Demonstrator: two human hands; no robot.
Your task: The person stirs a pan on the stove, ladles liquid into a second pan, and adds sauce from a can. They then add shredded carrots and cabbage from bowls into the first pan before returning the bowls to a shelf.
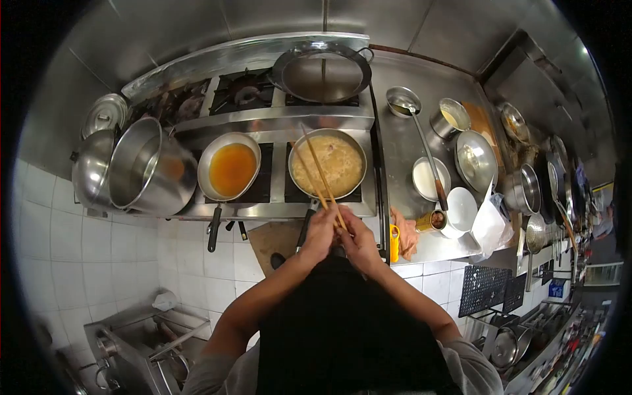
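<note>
Left-hand fingers [322,222] and right-hand fingers [355,228] are gripping 2 long tan wooden chopsticks [321,170], pointing forward-left over a round silver metal pan [364,172].

The right pan [328,131] (chopsticks [320,171] over it) sits beside the left pan [230,139].

Moderately bright, even light filled the middle of the frame, with white glare on the 2-handled pan [321,74] at upper centre and an orange reflection on the steel stockpot [176,187] at left. The black apron [345,329] at lower centre swallowed nearly all detail. The 2 chopsticks [318,164] blurred toward their upper tips. Fisheye distortion bowed the edges; the corners went black.
</note>
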